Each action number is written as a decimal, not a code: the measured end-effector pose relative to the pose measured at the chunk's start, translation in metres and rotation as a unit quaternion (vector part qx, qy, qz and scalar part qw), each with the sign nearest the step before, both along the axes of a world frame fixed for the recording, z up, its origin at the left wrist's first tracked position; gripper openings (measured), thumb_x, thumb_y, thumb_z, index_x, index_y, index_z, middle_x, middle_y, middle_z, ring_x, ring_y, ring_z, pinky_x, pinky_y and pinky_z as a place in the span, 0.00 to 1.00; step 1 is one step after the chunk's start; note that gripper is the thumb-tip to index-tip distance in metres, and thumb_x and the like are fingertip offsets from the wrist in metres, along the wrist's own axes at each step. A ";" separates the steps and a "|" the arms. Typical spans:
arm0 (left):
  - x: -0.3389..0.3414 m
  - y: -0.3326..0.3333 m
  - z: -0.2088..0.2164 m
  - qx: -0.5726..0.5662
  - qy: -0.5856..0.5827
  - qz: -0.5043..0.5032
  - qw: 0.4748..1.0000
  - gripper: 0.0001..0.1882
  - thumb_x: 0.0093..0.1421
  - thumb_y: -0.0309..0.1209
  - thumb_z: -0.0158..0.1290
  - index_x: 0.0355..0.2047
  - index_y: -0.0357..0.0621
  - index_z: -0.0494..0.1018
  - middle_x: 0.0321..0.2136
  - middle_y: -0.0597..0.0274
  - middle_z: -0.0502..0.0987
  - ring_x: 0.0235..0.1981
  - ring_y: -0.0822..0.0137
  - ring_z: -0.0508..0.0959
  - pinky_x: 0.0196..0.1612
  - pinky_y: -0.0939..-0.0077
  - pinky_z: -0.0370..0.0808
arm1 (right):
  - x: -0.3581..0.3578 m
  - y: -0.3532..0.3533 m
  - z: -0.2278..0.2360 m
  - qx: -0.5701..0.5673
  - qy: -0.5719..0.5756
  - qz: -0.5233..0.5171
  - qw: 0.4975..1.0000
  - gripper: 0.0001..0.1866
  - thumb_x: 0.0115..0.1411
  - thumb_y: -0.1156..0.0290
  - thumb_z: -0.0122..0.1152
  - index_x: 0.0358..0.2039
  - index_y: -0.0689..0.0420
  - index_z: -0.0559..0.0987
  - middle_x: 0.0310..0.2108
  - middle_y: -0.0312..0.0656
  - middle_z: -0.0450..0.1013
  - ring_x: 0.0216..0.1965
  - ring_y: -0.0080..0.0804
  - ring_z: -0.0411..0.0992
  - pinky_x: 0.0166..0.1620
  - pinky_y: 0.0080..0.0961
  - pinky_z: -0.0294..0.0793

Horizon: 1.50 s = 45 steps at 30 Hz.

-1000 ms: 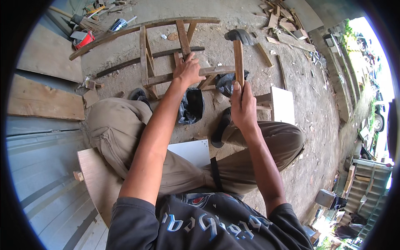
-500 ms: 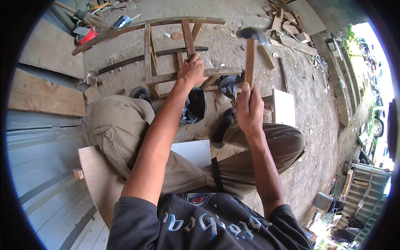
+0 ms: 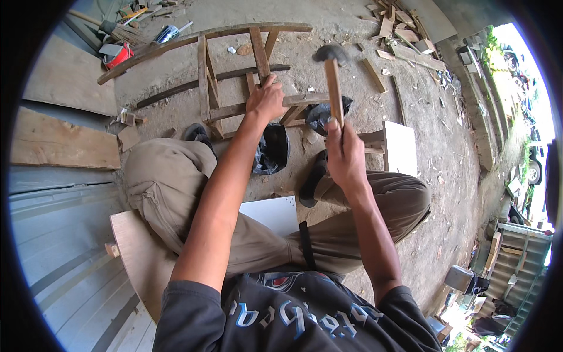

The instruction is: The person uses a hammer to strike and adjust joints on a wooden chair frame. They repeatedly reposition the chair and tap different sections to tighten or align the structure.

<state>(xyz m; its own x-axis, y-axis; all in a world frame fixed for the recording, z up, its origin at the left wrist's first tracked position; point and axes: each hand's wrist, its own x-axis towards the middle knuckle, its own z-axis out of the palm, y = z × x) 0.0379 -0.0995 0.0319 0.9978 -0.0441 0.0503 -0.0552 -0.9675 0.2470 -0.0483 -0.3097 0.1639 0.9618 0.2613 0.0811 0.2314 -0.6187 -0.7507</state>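
My left hand (image 3: 267, 101) is closed round a slat of a wooden frame (image 3: 259, 51), close to where the slat meets the near rail. The frame is made of several rough brown bars and lies ahead of my feet. In my right hand (image 3: 346, 149) is a hammer, gripped by its wooden handle (image 3: 333, 88). Its dark head (image 3: 330, 54) is raised to the right of the frame and blurred by motion. The tips of some left fingers are hidden behind the wood.
Black plastic bags (image 3: 271, 149) lie between my feet. A white-topped wooden piece (image 3: 400, 148) stands by my right knee. Scrap wood (image 3: 410, 44) is heaped at the far right, a red bucket (image 3: 119, 54) stands far left, and boards (image 3: 64, 138) lean along the left wall.
The hammer has swung to the left, its head slightly lower, and my right hand has shifted a little left. The frame and my left hand appear slightly further left.
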 end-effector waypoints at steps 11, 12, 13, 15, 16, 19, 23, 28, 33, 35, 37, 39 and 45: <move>0.003 -0.005 0.006 0.021 0.007 -0.010 1.000 0.20 0.48 0.44 0.63 0.36 0.42 0.81 0.51 0.63 0.74 0.66 0.63 0.58 0.55 0.51 0.72 | -0.009 -0.029 -0.041 -0.085 0.061 -0.003 0.995 0.20 0.70 0.58 0.46 0.31 0.63 0.72 0.17 0.54 0.69 0.20 0.50 0.70 0.26 0.42 0.66; 0.000 -0.006 0.001 0.010 0.004 -0.007 1.000 0.20 0.49 0.44 0.63 0.36 0.42 0.81 0.51 0.63 0.74 0.66 0.63 0.58 0.55 0.51 0.72 | -0.012 -0.025 -0.031 -0.071 0.047 -0.002 0.996 0.20 0.70 0.58 0.46 0.31 0.63 0.72 0.17 0.53 0.69 0.19 0.49 0.70 0.25 0.40 0.66; 0.000 -0.003 -0.001 0.002 -0.004 0.000 1.000 0.20 0.49 0.44 0.62 0.36 0.42 0.81 0.51 0.63 0.74 0.66 0.63 0.58 0.55 0.52 0.72 | -0.010 -0.017 -0.017 -0.053 0.028 0.001 0.998 0.20 0.70 0.57 0.46 0.32 0.63 0.72 0.17 0.52 0.69 0.18 0.47 0.70 0.25 0.39 0.66; 0.001 -0.001 -0.001 0.007 -0.004 0.004 1.000 0.20 0.49 0.45 0.62 0.36 0.43 0.82 0.51 0.64 0.74 0.66 0.63 0.58 0.55 0.53 0.72 | -0.005 -0.007 -0.001 -0.012 -0.023 0.008 1.000 0.20 0.71 0.57 0.45 0.34 0.64 0.72 0.16 0.49 0.68 0.16 0.41 0.67 0.23 0.33 0.65; 0.001 -0.004 0.000 0.007 0.001 0.002 1.000 0.20 0.49 0.45 0.63 0.36 0.43 0.82 0.51 0.63 0.74 0.66 0.63 0.57 0.55 0.53 0.72 | -0.003 -0.002 0.008 0.015 -0.031 0.009 0.999 0.18 0.70 0.59 0.46 0.33 0.64 0.70 0.16 0.53 0.68 0.18 0.48 0.69 0.22 0.38 0.65; 0.002 -0.004 0.002 0.005 0.006 0.002 1.000 0.20 0.48 0.45 0.63 0.36 0.43 0.82 0.51 0.63 0.74 0.66 0.63 0.57 0.54 0.53 0.72 | 0.004 0.008 0.022 0.063 -0.047 0.017 0.997 0.15 0.69 0.64 0.48 0.32 0.64 0.65 0.18 0.61 0.69 0.23 0.64 0.71 0.22 0.47 0.65; 0.001 -0.009 0.006 0.013 -0.004 -0.011 1.000 0.19 0.48 0.44 0.63 0.34 0.43 0.82 0.49 0.62 0.75 0.65 0.62 0.59 0.53 0.51 0.73 | 0.002 -0.016 -0.044 -0.050 -0.002 0.014 0.999 0.15 0.68 0.63 0.48 0.32 0.64 0.66 0.19 0.64 0.70 0.26 0.67 0.71 0.26 0.50 0.67; 0.000 -0.003 0.003 0.004 -0.012 -0.008 1.000 0.18 0.48 0.44 0.63 0.33 0.43 0.82 0.49 0.62 0.75 0.66 0.61 0.59 0.54 0.51 0.72 | -0.012 -0.026 -0.044 -0.085 0.037 -0.002 0.996 0.17 0.69 0.62 0.49 0.29 0.63 0.70 0.20 0.59 0.71 0.25 0.63 0.71 0.25 0.46 0.66; 0.000 -0.004 0.002 -0.013 0.008 0.002 1.000 0.20 0.47 0.44 0.65 0.33 0.42 0.82 0.52 0.61 0.74 0.67 0.61 0.57 0.57 0.51 0.69 | 0.003 0.002 0.008 0.004 -0.040 0.022 0.999 0.15 0.69 0.64 0.48 0.31 0.63 0.67 0.16 0.57 0.68 0.20 0.59 0.69 0.22 0.46 0.65; 0.002 -0.003 0.000 -0.012 0.006 0.002 1.000 0.20 0.47 0.44 0.64 0.33 0.42 0.82 0.52 0.61 0.73 0.66 0.61 0.57 0.57 0.51 0.69 | 0.007 0.012 0.014 0.042 -0.069 0.029 0.996 0.14 0.69 0.65 0.48 0.31 0.63 0.66 0.14 0.58 0.67 0.21 0.64 0.69 0.21 0.47 0.64; 0.003 -0.004 -0.002 -0.008 -0.002 -0.002 1.000 0.19 0.47 0.45 0.64 0.32 0.42 0.82 0.51 0.61 0.74 0.66 0.61 0.58 0.55 0.51 0.71 | 0.007 0.008 -0.003 0.031 -0.043 0.024 0.998 0.14 0.69 0.65 0.48 0.31 0.63 0.66 0.15 0.59 0.67 0.22 0.65 0.70 0.22 0.48 0.65; 0.003 -0.006 -0.001 -0.001 0.001 -0.004 1.000 0.19 0.48 0.45 0.63 0.32 0.43 0.82 0.51 0.62 0.74 0.65 0.62 0.59 0.53 0.51 0.72 | 0.003 -0.004 -0.035 -0.016 -0.005 0.017 1.000 0.15 0.68 0.64 0.49 0.30 0.64 0.65 0.18 0.63 0.69 0.26 0.67 0.70 0.24 0.51 0.66; -0.004 -0.007 -0.003 0.010 -0.016 -0.006 1.000 0.18 0.48 0.44 0.63 0.32 0.43 0.82 0.50 0.63 0.75 0.65 0.62 0.59 0.51 0.52 0.73 | -0.025 -0.015 -0.042 -0.079 0.058 0.001 0.995 0.19 0.69 0.59 0.48 0.29 0.63 0.71 0.18 0.57 0.70 0.23 0.59 0.71 0.25 0.45 0.65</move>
